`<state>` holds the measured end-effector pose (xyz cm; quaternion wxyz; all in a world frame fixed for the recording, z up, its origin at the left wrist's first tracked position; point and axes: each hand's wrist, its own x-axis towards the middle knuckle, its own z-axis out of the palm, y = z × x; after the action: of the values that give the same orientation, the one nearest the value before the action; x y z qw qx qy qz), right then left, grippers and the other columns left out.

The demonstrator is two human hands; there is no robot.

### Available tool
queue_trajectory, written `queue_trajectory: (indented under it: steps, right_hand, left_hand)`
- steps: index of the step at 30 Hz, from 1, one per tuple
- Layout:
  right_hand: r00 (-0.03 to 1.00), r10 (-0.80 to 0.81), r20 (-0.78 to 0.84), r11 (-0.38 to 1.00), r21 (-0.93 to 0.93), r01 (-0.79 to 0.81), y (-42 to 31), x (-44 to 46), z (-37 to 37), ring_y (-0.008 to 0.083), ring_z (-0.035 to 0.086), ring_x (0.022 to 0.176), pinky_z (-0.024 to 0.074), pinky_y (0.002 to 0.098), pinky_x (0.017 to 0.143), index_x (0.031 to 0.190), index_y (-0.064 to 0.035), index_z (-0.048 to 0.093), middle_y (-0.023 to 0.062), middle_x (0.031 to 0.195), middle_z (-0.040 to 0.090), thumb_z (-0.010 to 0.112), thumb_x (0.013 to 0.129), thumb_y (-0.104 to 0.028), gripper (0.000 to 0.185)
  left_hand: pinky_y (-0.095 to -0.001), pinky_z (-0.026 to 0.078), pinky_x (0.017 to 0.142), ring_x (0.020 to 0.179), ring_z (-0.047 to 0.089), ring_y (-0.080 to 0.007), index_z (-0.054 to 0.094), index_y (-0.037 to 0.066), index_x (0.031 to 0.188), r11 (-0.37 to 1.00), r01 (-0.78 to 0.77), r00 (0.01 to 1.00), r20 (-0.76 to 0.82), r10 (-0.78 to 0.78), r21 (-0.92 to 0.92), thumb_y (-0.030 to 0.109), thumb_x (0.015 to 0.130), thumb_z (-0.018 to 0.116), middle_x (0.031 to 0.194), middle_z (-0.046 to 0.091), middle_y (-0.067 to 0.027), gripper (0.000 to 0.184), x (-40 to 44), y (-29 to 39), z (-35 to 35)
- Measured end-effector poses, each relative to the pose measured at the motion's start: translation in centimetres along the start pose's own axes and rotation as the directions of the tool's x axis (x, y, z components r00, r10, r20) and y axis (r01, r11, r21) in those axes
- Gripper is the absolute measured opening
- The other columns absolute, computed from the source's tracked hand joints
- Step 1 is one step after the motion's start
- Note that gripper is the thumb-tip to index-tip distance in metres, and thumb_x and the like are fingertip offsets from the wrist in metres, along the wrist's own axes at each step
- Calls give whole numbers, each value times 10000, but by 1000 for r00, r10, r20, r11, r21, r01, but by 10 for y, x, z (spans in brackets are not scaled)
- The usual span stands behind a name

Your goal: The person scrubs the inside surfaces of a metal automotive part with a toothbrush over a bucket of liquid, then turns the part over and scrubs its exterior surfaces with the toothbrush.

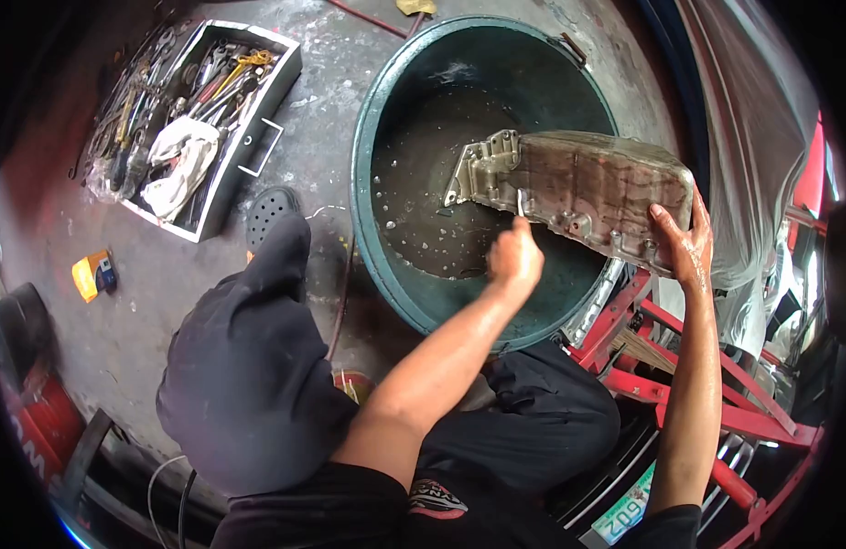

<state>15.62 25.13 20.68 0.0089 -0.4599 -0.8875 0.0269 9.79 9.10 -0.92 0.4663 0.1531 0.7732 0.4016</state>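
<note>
A brown, wet metal pan with a bolt-holed flange is tilted over a large green tub of murky water. My right hand grips the pan's right end, with the thumb on its near face. Closed around a thin, pale-tipped tool, my left hand is just below the pan's flange. The tool's tip lies against or close to the pan; contact is unclear. Bubbles float on the water in the tub.
An open drawer of wrenches and a white rag lies at the upper left. A yellow and dark packet is on the floor. At the lower right stands a red metal frame, beside plastic sheeting.
</note>
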Motion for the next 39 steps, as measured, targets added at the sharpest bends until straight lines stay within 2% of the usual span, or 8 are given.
queue_trajectory:
  steps: [3,4,7,23,25,30,33,39]
  right_hand:
    - [1000,-23,-7,999,-25,23,-6,-4,0,317,446,1322,332,386,1103,1431,-97,451,193,1405,482,769,739,-454,841]
    - [998,-69,-10,998,3,69,-7,-7,1,320,449,1318,336,390,1099,1429,-97,455,191,1394,495,773,737,-445,837]
    - [999,-35,-42,999,35,36,7,-6,6,324,449,1316,337,392,1096,1426,-92,458,193,1385,504,778,735,-444,839]
    - [999,-21,-29,999,38,22,4,-6,1,314,453,1318,329,389,1103,1418,-75,465,196,1391,502,791,736,-419,830]
    - [1000,-2,-11,1000,27,3,4,-13,-2,314,445,1325,327,390,1105,1420,-80,463,194,1393,501,789,735,-423,832]
    - [999,-35,-41,999,33,36,2,-4,2,318,459,1312,342,396,1093,1411,-73,474,198,1381,510,782,737,-419,818]
    - [998,-56,-35,998,-16,55,0,-10,-1,321,459,1310,339,395,1094,1408,-69,476,198,1386,504,788,732,-404,817]
    - [999,0,-48,999,48,3,13,-21,3,322,453,1309,333,390,1095,1419,-63,457,206,1384,499,784,748,-385,813]
  left_hand:
    - [-518,536,819,923,673,-410,635,23,1038,796,405,914,186,-360,-451,157,918,475,963,681,-249,241,53,-13,-24]
    - [-512,519,828,941,661,-415,657,58,1051,957,202,966,-122,-230,-209,146,878,523,939,689,-224,237,52,-9,-10]
    - [-517,522,815,904,655,-444,624,55,1072,996,-15,996,-90,7,-92,149,886,537,920,675,-266,226,15,2,-1]
    - [-528,507,824,934,647,-443,595,31,991,992,-36,995,-99,24,-120,140,900,524,933,666,-271,159,19,23,-12]
    - [-522,507,844,965,641,-440,608,35,1001,911,247,954,-83,-289,-330,160,909,509,997,656,-281,185,58,-8,7]
    - [-532,503,775,910,655,-435,602,33,979,984,-68,995,-83,55,-164,121,895,492,930,669,-269,164,6,16,2]
    - [-533,507,760,885,654,-442,596,21,989,900,172,973,-73,-218,-401,109,889,487,896,664,-276,172,49,7,-11]
    - [-537,511,770,898,645,-462,567,11,1008,962,22,981,-181,-74,-273,150,902,494,869,662,-286,189,37,43,-6]
